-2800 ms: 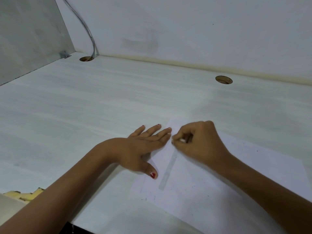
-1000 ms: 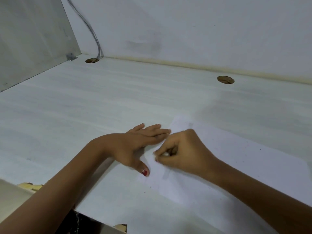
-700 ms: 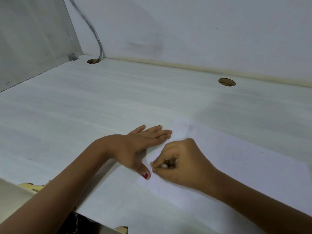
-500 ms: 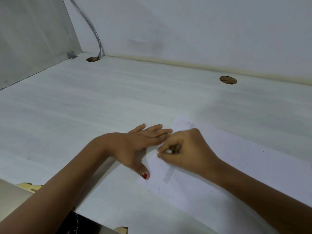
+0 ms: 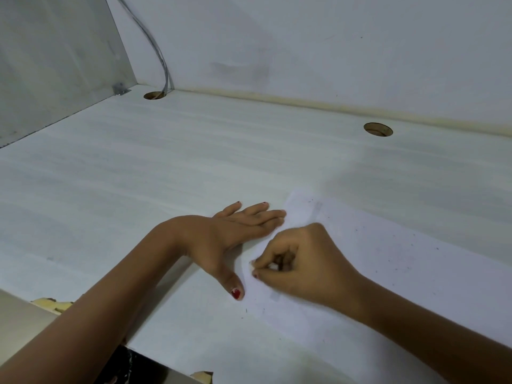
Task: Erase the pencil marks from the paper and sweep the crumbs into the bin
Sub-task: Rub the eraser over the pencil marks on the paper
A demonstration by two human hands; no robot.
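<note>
White, faintly grained desk (image 5: 138, 176) is filling the view, with a sheet of paper (image 5: 415, 273) lying at its near right. I am pressing my left hand (image 5: 235, 231) flat, fingers straight, at the sheet's left edge, while my right hand (image 5: 299, 261) is pinching what looks like a small pale eraser (image 5: 274, 266) against the paper. I judge short, light strokes away from the pinned edge are suiting best, so nothing is buckling. Dark crumbs (image 5: 357, 231) are dotting the sheet. Two round cable holes (image 5: 378, 129) are sitting near the back wall (image 5: 332, 51), a grey cable (image 5: 155, 45) dropping into the left one. No bin is showing.
</note>
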